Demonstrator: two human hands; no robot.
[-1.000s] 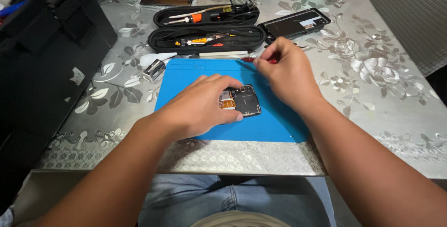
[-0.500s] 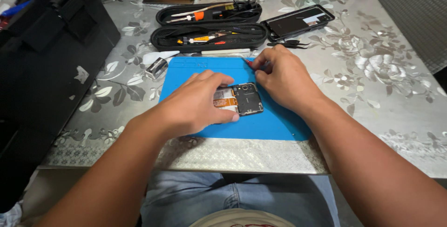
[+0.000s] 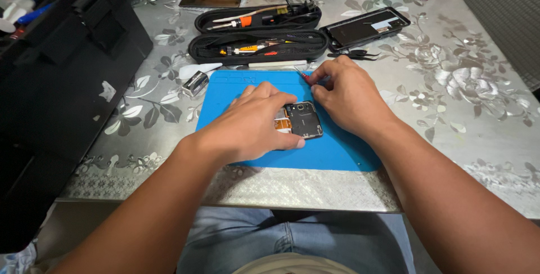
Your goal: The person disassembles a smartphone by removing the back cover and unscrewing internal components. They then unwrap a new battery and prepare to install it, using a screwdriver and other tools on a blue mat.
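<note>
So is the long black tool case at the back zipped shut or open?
Open. The black tool case lies unzipped beyond the blue mat, and the tools inside it show: orange and yellow handles and a coiled cable.

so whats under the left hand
The left hand lies on an opened phone on the blue mat. Only the phone's right end shows, with dark boards and an orange flex. The rest is covered by the palm.
</note>
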